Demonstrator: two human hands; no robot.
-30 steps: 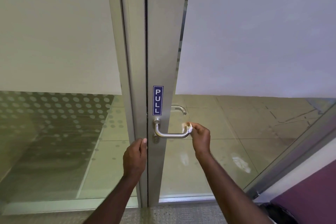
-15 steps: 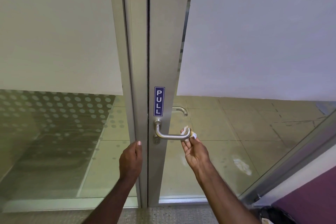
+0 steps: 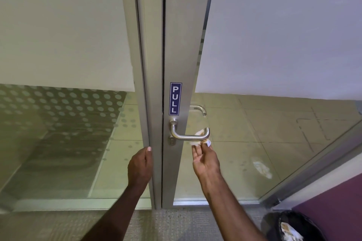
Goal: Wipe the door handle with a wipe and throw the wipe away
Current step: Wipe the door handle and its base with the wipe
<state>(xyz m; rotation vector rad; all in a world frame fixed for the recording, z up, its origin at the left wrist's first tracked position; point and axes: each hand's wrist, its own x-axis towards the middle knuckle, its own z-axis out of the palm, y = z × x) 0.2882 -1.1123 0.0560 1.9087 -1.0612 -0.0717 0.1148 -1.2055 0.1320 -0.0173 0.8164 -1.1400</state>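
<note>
Glass-panelled doorway: the left hand [image 3: 141, 164] rests loosely open on the door frame [image 3: 146, 103], while the right hand [image 3: 204, 159], palm up, pinches a soft, limp wipe [image 3: 198, 136] draped around the rigid, smooth door handle [image 3: 188, 136], best gripped by its bunched folds.

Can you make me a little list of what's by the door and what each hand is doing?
door handle: silver metal lever handle on the grey door frame
sign: blue PULL sticker above the handle
wipe: small white crumpled wipe draped over the handle's outer end
right hand: right hand under the handle, fingertips pinching the wipe
left hand: left hand resting against the frame edge
bin: black waste bin bottom right, paper inside
</note>
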